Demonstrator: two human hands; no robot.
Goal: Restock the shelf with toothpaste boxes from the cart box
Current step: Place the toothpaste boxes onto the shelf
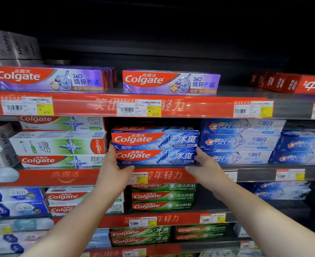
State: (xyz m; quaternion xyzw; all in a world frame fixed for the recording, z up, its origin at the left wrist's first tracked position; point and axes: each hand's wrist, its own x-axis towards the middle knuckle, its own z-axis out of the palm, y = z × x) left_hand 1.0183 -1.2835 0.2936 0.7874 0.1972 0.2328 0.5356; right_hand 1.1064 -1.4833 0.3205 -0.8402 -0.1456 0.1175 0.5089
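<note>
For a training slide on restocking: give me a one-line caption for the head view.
Left hand and right hand grip the ends of stacked blue Colgate boxes on the middle shelf.

Dim store aisle, tiered metal shelving, red price rails, dark unlit back panel above

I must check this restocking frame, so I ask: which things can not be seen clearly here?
Head view only:
- Cart box: outside the frame.
- Ends of the blue Colgate boxes: covered by the left hand and right hand.
- Price under that stack, on the yellow tag: blurred.
- Top shelf interior: too dark.
</note>
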